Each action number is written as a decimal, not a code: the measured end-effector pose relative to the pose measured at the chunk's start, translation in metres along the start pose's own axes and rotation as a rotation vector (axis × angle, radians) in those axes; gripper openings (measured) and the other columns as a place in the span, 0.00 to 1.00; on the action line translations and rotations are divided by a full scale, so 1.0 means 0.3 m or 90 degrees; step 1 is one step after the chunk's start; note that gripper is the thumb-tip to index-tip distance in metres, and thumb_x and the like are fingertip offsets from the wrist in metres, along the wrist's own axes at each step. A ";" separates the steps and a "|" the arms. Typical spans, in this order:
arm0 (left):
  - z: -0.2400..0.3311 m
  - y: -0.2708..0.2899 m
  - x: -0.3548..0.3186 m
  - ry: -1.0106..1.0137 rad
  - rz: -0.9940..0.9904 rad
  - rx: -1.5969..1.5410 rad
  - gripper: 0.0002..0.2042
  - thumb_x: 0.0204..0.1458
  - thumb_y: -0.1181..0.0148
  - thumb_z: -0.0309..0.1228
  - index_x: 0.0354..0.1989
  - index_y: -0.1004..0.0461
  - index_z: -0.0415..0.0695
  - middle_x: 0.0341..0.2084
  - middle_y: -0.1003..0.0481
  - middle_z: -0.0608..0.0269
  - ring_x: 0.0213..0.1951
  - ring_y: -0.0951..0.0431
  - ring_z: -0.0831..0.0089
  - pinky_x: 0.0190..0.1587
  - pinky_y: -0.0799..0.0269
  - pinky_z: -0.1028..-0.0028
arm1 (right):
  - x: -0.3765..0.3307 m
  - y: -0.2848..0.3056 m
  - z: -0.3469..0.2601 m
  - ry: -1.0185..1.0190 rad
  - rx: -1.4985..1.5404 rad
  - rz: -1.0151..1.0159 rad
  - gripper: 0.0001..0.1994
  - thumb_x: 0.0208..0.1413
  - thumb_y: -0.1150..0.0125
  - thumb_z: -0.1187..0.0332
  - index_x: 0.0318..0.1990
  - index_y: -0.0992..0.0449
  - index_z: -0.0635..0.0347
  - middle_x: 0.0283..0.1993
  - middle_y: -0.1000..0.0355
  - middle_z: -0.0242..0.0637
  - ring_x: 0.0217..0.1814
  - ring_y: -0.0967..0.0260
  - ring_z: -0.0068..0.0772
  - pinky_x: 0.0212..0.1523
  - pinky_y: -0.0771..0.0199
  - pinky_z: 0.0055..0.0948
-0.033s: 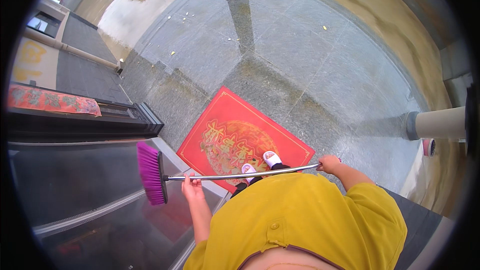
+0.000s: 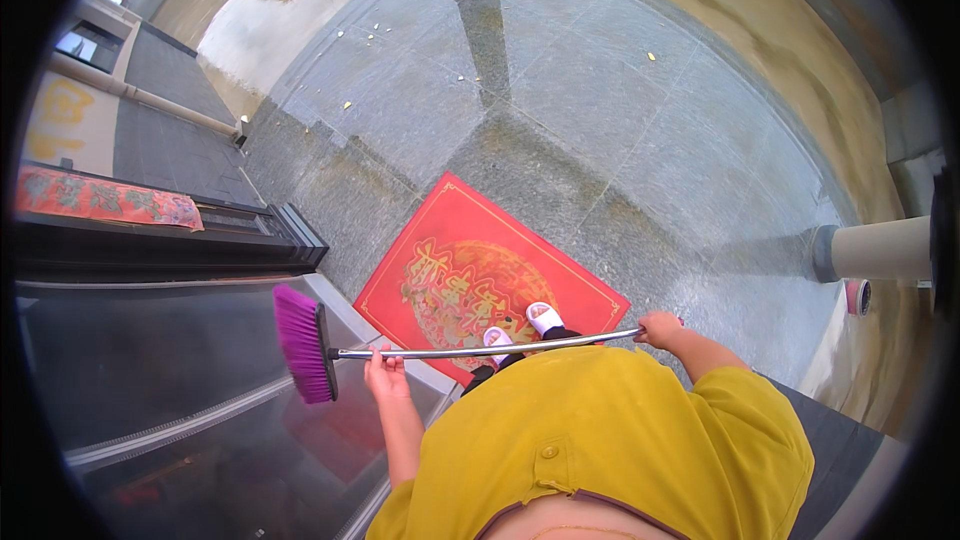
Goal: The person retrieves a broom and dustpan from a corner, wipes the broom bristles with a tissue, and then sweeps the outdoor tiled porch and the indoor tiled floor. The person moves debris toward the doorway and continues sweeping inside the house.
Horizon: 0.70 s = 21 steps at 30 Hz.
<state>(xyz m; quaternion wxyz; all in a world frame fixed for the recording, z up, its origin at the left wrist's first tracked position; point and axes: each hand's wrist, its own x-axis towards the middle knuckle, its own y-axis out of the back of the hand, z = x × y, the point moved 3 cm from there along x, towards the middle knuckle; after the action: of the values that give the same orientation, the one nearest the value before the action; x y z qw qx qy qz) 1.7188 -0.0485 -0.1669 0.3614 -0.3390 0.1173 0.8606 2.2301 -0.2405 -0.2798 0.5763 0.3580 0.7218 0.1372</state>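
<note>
Bristles (image 2: pixel 303 345) lifted a touch, all else steady

Only the lower end of the bristles has shifted noticeably since the earlier frame; otherwise we hold the same pose. Our left hand (image 2: pixel 385 373) lightly rounds the broom (image 2: pixel 450 353) near its brush end, fingers part curled; our right hand (image 2: pixel 660 329) is wrapped about the far end. So it lies nearly level across our front, bristles to the left, crossing above the near part of the red mat (image 2: pixel 590 298).

As for progress, we judge the broom is ready in hand, with no sweeping under way: pale leaves (image 2: pixel 651 57) lie scattered on the grey paving (image 2: pixel 640 130), well apart from the bristles. How much is cleared, we cannot tell.

For room, a dark panel (image 2: pixel 140 350) crowds the brush side; ahead, the paving spreads wide past two pillars (image 2: pixel 880 248) to a curved edge.
</note>
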 end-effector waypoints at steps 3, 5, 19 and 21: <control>-0.011 0.010 0.005 -0.014 -0.013 -0.008 0.10 0.54 0.51 0.28 0.45 0.36 0.44 0.33 0.28 0.58 0.21 0.35 0.83 0.26 0.32 0.81 | -0.042 0.054 -0.028 0.009 0.008 -0.036 0.17 0.46 0.44 0.49 0.33 0.29 0.51 0.33 0.29 0.40 0.38 0.31 0.46 0.37 0.32 0.43; 0.004 0.011 0.001 -0.029 -0.006 0.003 0.09 0.54 0.52 0.26 0.44 0.36 0.42 0.33 0.28 0.58 0.22 0.34 0.82 0.27 0.31 0.80 | -0.056 0.098 -0.056 0.020 0.006 -0.078 0.17 0.47 0.46 0.49 0.35 0.30 0.51 0.33 0.28 0.43 0.38 0.31 0.48 0.36 0.32 0.44; 0.058 -0.362 -0.048 -0.123 -0.079 0.057 0.09 0.53 0.50 0.24 0.42 0.35 0.41 0.30 0.27 0.61 0.19 0.33 0.84 0.22 0.31 0.83 | -0.059 0.155 0.018 -0.035 0.112 0.063 0.12 0.45 0.45 0.57 0.26 0.29 0.57 0.30 0.31 0.43 0.36 0.33 0.47 0.35 0.33 0.40; 0.051 -0.373 -0.033 -0.098 -0.061 0.065 0.08 0.52 0.49 0.25 0.41 0.35 0.42 0.30 0.27 0.63 0.19 0.33 0.84 0.22 0.31 0.83 | -0.067 0.136 0.041 -0.037 0.113 0.063 0.15 0.44 0.43 0.53 0.31 0.28 0.56 0.31 0.29 0.47 0.36 0.32 0.50 0.36 0.33 0.43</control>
<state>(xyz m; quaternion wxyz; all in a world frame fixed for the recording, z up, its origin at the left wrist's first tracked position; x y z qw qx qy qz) 1.7947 0.0327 -0.1440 0.4267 -0.2582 0.1168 0.8589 2.2578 -0.2280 -0.2438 0.5555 0.4467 0.6955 0.0909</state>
